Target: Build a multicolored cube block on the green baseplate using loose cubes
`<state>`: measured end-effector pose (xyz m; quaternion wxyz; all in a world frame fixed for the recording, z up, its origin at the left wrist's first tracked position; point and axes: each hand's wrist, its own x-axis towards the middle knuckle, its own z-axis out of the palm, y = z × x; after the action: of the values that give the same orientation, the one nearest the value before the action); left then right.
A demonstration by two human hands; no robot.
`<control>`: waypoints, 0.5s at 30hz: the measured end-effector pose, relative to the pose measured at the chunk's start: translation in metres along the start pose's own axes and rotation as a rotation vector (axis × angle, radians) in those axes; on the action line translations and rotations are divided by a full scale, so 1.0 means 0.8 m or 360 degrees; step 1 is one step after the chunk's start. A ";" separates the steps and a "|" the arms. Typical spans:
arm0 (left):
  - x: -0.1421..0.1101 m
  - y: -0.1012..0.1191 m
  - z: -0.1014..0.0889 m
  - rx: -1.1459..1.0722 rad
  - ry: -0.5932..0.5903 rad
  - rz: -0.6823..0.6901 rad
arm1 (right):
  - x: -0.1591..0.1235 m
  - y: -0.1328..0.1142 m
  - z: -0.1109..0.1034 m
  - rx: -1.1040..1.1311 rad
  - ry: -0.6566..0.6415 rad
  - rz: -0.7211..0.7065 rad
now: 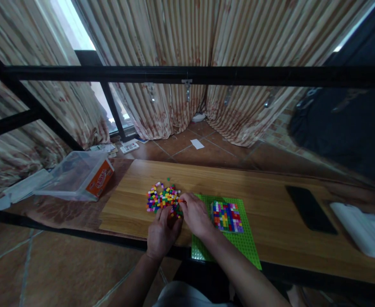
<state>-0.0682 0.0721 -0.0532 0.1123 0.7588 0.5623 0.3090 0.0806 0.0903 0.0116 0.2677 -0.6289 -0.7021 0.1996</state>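
Observation:
A loose heap of small multicoloured toy bricks (162,197) lies on the wooden board. My left hand (162,234) is at the heap's near edge, its fingers curled down among the bricks; whatever they hold is hidden. From the right, my right hand (194,214) reaches to the heap with thumb and finger pinched, and a tiny orange brick shows at the tips. Beside my right wrist is a green studded baseplate (249,243). On it sits a rectangular block of bricks (227,216) in mixed colours, partly edged by my forearm.
A clear plastic box (75,177) with an orange label stands left of the wooden board (264,192). A dark phone-like slab (310,209) and a white folded item (363,230) lie at the right. A black metal bar (238,76) crosses ahead, before striped curtains.

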 end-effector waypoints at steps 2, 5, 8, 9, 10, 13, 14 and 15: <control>0.000 0.000 0.000 0.0007 -0.0002 0.0012 | -0.011 -0.004 -0.011 0.0199 0.0080 0.0001; 0.000 -0.001 0.001 0.0028 0.0009 0.0031 | -0.033 0.001 -0.034 0.0606 0.0205 0.0089; -0.001 -0.002 0.001 0.0065 0.0041 0.0050 | -0.055 0.024 -0.059 0.1096 0.0387 0.0369; -0.001 -0.002 0.002 0.0074 0.0050 0.0059 | -0.061 0.035 -0.068 0.1262 0.0469 0.0483; -0.001 -0.002 0.002 0.0082 0.0057 0.0064 | -0.066 0.047 -0.076 0.1422 0.0507 0.0574; 0.000 -0.003 0.003 0.0102 0.0078 0.0088 | -0.079 0.080 -0.098 0.1874 0.0654 0.0794; 0.001 -0.004 0.004 0.0110 0.0093 0.0102 | -0.082 0.088 -0.104 0.1981 0.0672 0.0852; 0.001 -0.005 0.004 0.0119 0.0114 0.0118 | -0.085 0.094 -0.109 0.2063 0.0673 0.0900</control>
<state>-0.0688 0.0751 -0.0575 0.0520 0.7712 0.5486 0.3187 0.1979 0.0276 0.0243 0.6534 -0.5267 -0.1878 0.5103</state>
